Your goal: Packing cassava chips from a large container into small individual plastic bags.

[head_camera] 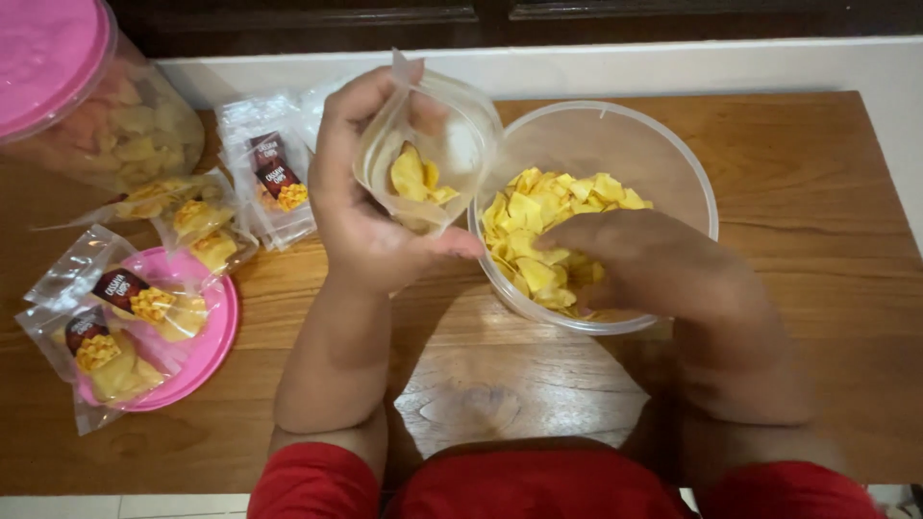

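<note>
Chips (553,226), yellow, fill a clear bowl (692,163) on a wooden table (817,317) set against a pale wall. The right hand (644,259) reaches into them, fingertips buried, so its grip cannot be told. The left hand (361,192) is clamped on an open clear pouch (428,159), raised beside the bowl. Filled packets (115,336) lie on a pink plate (216,336); a pink-lidded jar (87,106) is cut off.

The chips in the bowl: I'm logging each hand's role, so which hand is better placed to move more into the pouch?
Probably the right hand: it is already in the clear bowl on the yellow chips, while the left hand holds the small clear pouch open.
</note>
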